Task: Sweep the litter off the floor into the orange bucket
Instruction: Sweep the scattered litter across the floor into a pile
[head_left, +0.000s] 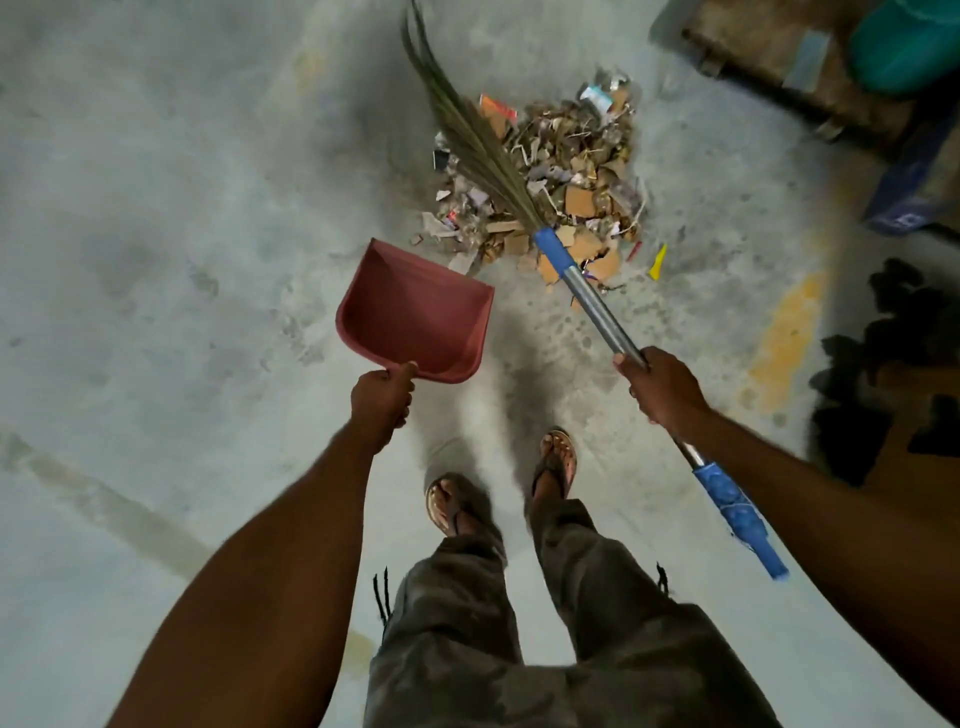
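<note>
My left hand has its fingers clamped on the dustpan handle. The pan looks held off the floor, with its mouth toward 12 o'clock. My right hand has its fingers wrapped round the broom shaft at mid-length, and the bristles lie over the litter, heaped at 12 o'clock.

The litter is card scraps, paper and wrappers, so I expect it to be light, loose and quick to scatter. Short, soft strokes should suit it. The pan seems stiff and light, and its lip needs to sit flat at the heap's near edge.

There is open floor from 7 to 11 o'clock. A crate at 1 o'clock and a dark heap at 3 hem in the right. I see no bucket.
</note>
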